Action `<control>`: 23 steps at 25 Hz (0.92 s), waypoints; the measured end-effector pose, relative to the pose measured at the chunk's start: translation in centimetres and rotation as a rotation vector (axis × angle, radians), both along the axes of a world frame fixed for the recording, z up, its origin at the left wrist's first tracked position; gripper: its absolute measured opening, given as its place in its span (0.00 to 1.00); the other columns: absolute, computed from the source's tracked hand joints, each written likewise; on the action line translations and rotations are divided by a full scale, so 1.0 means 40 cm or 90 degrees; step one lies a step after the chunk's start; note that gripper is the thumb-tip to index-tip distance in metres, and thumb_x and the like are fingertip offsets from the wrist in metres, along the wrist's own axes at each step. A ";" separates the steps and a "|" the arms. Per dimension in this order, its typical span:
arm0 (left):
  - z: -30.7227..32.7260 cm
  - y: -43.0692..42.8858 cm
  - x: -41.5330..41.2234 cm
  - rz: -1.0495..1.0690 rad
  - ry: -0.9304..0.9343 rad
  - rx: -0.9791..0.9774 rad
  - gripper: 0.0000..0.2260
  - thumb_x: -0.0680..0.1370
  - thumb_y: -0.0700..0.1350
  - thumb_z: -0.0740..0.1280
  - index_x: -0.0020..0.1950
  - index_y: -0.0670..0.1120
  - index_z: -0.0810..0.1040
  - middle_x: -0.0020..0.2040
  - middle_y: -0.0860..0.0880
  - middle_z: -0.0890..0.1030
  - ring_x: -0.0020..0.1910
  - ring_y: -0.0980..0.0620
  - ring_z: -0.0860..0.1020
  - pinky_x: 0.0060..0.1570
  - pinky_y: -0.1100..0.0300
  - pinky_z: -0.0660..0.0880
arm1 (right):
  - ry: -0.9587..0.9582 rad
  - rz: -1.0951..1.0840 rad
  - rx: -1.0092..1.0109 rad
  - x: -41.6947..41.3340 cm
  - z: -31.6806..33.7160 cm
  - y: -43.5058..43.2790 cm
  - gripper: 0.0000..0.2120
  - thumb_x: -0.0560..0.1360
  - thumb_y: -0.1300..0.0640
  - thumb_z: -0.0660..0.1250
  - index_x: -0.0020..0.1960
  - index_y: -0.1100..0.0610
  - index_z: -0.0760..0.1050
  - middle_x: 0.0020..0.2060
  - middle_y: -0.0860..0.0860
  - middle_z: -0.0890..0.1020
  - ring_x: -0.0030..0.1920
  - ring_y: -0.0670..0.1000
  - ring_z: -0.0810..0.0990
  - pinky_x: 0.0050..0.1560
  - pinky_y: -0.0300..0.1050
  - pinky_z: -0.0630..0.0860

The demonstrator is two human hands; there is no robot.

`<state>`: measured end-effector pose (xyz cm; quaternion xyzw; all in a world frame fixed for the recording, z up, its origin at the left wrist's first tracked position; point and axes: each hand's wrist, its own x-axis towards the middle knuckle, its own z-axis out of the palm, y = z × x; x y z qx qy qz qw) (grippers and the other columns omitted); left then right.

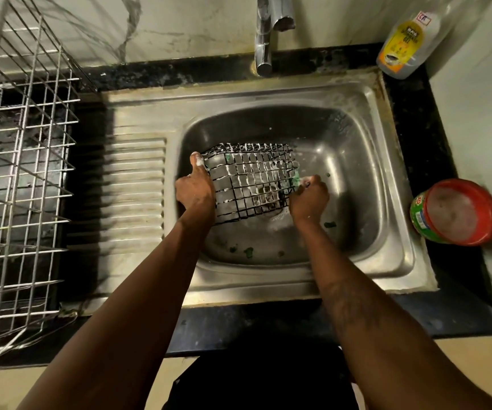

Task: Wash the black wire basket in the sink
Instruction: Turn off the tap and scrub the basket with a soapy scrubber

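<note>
Centre of frame, in the sink (357, 173) basin: black wire basket (250, 179), foamy, tilted on its side over the drain. Left hand (195, 189) at its left edge, gripping the wires, thumb up. Right hand (309, 199) at the basket's right corner, clenched round a green scrubber (296, 177) pressed to the wire. Upper middle: faucet (264, 39). Upper right: bottle (407, 39). Right edge: red-rimmed tub (454, 211). Left: silver dish rack (22, 173).
</note>
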<state>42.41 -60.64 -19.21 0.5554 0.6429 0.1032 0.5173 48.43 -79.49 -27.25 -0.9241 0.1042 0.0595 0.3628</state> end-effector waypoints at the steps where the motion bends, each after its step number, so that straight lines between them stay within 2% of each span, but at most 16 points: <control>1: -0.002 -0.002 0.000 0.002 -0.006 0.000 0.38 0.73 0.72 0.63 0.62 0.37 0.79 0.56 0.40 0.83 0.55 0.40 0.81 0.58 0.45 0.79 | 0.027 -0.009 -0.021 0.018 -0.008 -0.011 0.13 0.72 0.66 0.69 0.57 0.63 0.77 0.53 0.61 0.82 0.54 0.60 0.81 0.53 0.47 0.75; 3: -0.007 0.000 0.000 0.015 -0.020 -0.005 0.40 0.71 0.74 0.62 0.62 0.39 0.79 0.57 0.39 0.83 0.55 0.38 0.81 0.57 0.43 0.79 | 0.039 0.000 -0.024 0.015 0.004 -0.005 0.12 0.72 0.66 0.69 0.56 0.62 0.77 0.52 0.60 0.83 0.54 0.60 0.81 0.54 0.48 0.76; 5: -0.004 0.002 0.001 0.016 -0.024 -0.018 0.41 0.71 0.73 0.62 0.65 0.39 0.77 0.61 0.38 0.81 0.58 0.36 0.80 0.58 0.42 0.78 | -0.019 0.060 0.034 -0.061 0.053 0.034 0.10 0.73 0.67 0.69 0.54 0.63 0.76 0.50 0.59 0.82 0.51 0.58 0.81 0.52 0.50 0.78; 7: 0.005 0.001 0.003 0.014 -0.027 -0.022 0.40 0.74 0.72 0.63 0.66 0.37 0.76 0.63 0.37 0.80 0.59 0.36 0.79 0.59 0.43 0.78 | -0.127 0.154 0.111 -0.178 0.121 0.086 0.07 0.73 0.69 0.67 0.51 0.63 0.76 0.47 0.59 0.81 0.47 0.55 0.79 0.45 0.44 0.76; 9: 0.005 0.003 0.006 0.011 -0.016 -0.002 0.37 0.76 0.69 0.63 0.67 0.36 0.76 0.63 0.37 0.80 0.61 0.36 0.78 0.61 0.46 0.76 | -0.212 0.221 0.152 -0.254 0.154 0.118 0.07 0.72 0.70 0.66 0.49 0.64 0.77 0.46 0.59 0.81 0.45 0.53 0.77 0.45 0.37 0.71; 10: 0.007 0.001 0.004 0.013 -0.020 -0.008 0.37 0.77 0.68 0.63 0.68 0.36 0.75 0.64 0.37 0.79 0.62 0.37 0.78 0.61 0.47 0.76 | -0.219 0.210 0.154 -0.252 0.149 0.118 0.07 0.72 0.70 0.66 0.49 0.64 0.78 0.46 0.59 0.81 0.45 0.52 0.77 0.46 0.31 0.69; 11: 0.007 0.000 0.004 0.015 -0.028 -0.020 0.37 0.77 0.68 0.64 0.68 0.36 0.74 0.64 0.38 0.79 0.62 0.37 0.78 0.61 0.47 0.76 | -0.200 0.160 0.149 -0.231 0.138 0.107 0.07 0.73 0.70 0.67 0.50 0.63 0.78 0.47 0.59 0.82 0.45 0.52 0.78 0.46 0.26 0.68; 12: 0.011 -0.002 0.004 0.016 -0.038 -0.031 0.37 0.77 0.68 0.64 0.69 0.36 0.74 0.64 0.38 0.79 0.62 0.38 0.78 0.61 0.47 0.76 | -0.165 0.095 0.130 -0.196 0.120 0.089 0.07 0.73 0.70 0.68 0.50 0.63 0.78 0.47 0.58 0.83 0.46 0.52 0.80 0.46 0.25 0.69; 14: 0.016 -0.002 0.003 0.014 -0.047 -0.041 0.38 0.77 0.68 0.64 0.70 0.36 0.72 0.64 0.38 0.79 0.62 0.38 0.78 0.61 0.45 0.77 | -0.065 -0.013 0.059 -0.110 0.071 0.036 0.10 0.72 0.70 0.70 0.52 0.62 0.79 0.49 0.59 0.83 0.49 0.57 0.82 0.46 0.35 0.74; 15: 0.014 -0.001 0.002 0.015 -0.050 -0.044 0.39 0.76 0.69 0.64 0.70 0.36 0.72 0.64 0.38 0.79 0.61 0.37 0.78 0.61 0.44 0.77 | -0.009 -0.043 0.017 -0.071 0.051 0.009 0.11 0.72 0.69 0.70 0.54 0.62 0.79 0.50 0.60 0.83 0.51 0.59 0.82 0.48 0.40 0.73; 17: 0.008 0.000 0.003 0.022 -0.054 -0.045 0.40 0.75 0.69 0.64 0.70 0.37 0.72 0.64 0.38 0.79 0.61 0.37 0.78 0.60 0.42 0.77 | 0.062 -0.055 -0.041 -0.025 0.035 -0.017 0.13 0.72 0.67 0.70 0.56 0.61 0.78 0.53 0.61 0.83 0.54 0.60 0.82 0.50 0.43 0.73; 20: 0.004 0.004 0.005 0.027 -0.051 -0.046 0.39 0.75 0.69 0.64 0.70 0.38 0.73 0.64 0.38 0.79 0.61 0.37 0.78 0.60 0.43 0.77 | 0.077 -0.025 -0.048 -0.044 0.054 0.001 0.15 0.72 0.65 0.70 0.59 0.63 0.75 0.54 0.61 0.82 0.55 0.61 0.81 0.53 0.46 0.75; 23: 0.010 0.003 0.005 0.037 -0.061 -0.059 0.38 0.74 0.70 0.64 0.70 0.39 0.74 0.64 0.40 0.79 0.59 0.38 0.79 0.59 0.43 0.78 | 0.090 -0.007 -0.018 -0.126 0.097 0.027 0.15 0.75 0.65 0.70 0.60 0.64 0.73 0.55 0.60 0.82 0.55 0.59 0.81 0.47 0.40 0.72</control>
